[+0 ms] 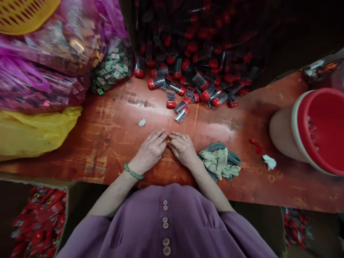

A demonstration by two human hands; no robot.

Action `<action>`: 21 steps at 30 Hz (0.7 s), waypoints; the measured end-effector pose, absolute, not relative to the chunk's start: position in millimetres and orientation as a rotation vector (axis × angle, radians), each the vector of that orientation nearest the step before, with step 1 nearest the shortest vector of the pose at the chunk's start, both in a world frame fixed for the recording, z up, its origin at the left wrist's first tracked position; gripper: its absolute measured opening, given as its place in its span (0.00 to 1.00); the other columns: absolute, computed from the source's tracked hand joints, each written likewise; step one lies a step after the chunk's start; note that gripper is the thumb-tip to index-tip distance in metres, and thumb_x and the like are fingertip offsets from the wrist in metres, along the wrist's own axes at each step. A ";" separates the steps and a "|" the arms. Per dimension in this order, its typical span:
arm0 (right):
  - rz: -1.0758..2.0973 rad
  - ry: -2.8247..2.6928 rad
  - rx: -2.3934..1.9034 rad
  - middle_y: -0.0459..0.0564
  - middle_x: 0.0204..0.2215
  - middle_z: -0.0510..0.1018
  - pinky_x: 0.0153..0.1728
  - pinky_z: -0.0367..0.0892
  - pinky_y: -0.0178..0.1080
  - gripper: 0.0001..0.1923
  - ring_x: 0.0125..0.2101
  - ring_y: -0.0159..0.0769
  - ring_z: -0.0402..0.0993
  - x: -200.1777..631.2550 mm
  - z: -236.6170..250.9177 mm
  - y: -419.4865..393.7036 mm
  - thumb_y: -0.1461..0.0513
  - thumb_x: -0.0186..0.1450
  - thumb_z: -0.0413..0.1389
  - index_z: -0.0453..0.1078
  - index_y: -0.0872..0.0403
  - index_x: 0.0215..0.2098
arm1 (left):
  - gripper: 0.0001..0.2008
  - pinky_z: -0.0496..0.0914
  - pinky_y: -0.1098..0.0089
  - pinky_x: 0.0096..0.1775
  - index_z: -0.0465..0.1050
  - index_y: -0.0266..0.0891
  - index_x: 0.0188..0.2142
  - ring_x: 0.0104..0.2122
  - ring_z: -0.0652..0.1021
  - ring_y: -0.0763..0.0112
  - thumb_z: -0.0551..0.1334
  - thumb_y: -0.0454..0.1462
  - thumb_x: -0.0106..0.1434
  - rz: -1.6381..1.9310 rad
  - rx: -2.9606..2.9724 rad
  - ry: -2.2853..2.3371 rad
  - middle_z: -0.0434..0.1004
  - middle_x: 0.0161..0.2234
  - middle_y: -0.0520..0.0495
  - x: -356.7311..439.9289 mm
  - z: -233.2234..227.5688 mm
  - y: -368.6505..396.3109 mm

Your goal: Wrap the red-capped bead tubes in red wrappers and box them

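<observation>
At the middle of the worktable, my left hand (151, 150) and my right hand (184, 147) meet fingertip to fingertip. Both are closed on a small red piece with a spot of yellow (168, 140); the fingers cover most of it, so its kind is hard to make out. A green bead bracelet (133, 172) circles my left wrist. Just beyond the hands lie small clear tubes with red caps (182, 115), the front of a large heap. Grey and green cloths (220, 160) lie crumpled to the right of my right hand.
Purple bags of small packets (61, 46), a yellow bag (40, 132) and a yellow basket (27, 14) crowd the left. On the right stands a red-rimmed bucket (303, 125). Boxes of red items (40, 222) sit below the table edge. White scraps (269, 162) lie on the tabletop.
</observation>
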State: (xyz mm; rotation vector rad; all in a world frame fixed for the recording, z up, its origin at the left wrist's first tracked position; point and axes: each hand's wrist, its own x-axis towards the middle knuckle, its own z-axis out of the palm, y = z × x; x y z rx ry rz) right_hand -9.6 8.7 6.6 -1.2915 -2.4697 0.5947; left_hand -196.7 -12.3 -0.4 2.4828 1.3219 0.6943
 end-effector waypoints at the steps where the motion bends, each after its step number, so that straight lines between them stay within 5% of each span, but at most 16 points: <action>1: 0.660 -2.474 -1.271 0.56 0.51 0.80 0.52 0.67 0.50 0.08 0.53 0.45 0.73 -5.8 15.4 13.0 0.61 0.69 0.55 0.77 0.51 0.41 | 0.17 0.70 0.50 0.56 0.77 0.33 0.47 0.56 0.73 0.53 0.52 0.27 0.66 0.714 2.519 1.327 0.77 0.52 0.35 -196.8 -1.2 -12.4; 6: 0.580 -2.177 -1.624 0.55 0.36 0.80 0.42 0.72 0.45 0.19 0.38 0.44 0.77 8.3 42.1 55.2 0.49 0.66 0.57 0.73 0.54 0.45 | 0.11 0.70 0.61 0.37 0.76 0.35 0.32 0.36 0.75 0.61 0.55 0.29 0.67 0.694 2.603 1.431 0.80 0.39 0.40 -195.1 -2.4 -9.8; 11: 0.340 -1.963 -1.900 0.63 0.42 0.77 0.42 0.71 0.51 0.37 0.42 0.53 0.76 -3.3 17.2 90.3 0.38 0.61 0.55 0.63 0.58 0.54 | 0.12 0.68 0.65 0.37 0.75 0.36 0.32 0.32 0.72 0.66 0.57 0.38 0.69 0.739 2.436 1.373 0.75 0.31 0.43 -196.2 -1.9 -7.6; 21: 0.491 -1.873 -1.873 0.56 0.44 0.77 0.46 0.71 0.52 0.19 0.43 0.46 0.74 -2.7 -3.8 87.1 0.51 0.68 0.51 0.64 0.53 0.53 | 0.13 0.67 0.64 0.38 0.75 0.36 0.31 0.33 0.72 0.63 0.53 0.32 0.69 0.675 2.359 1.561 0.75 0.31 0.42 -187.0 -0.9 -11.6</action>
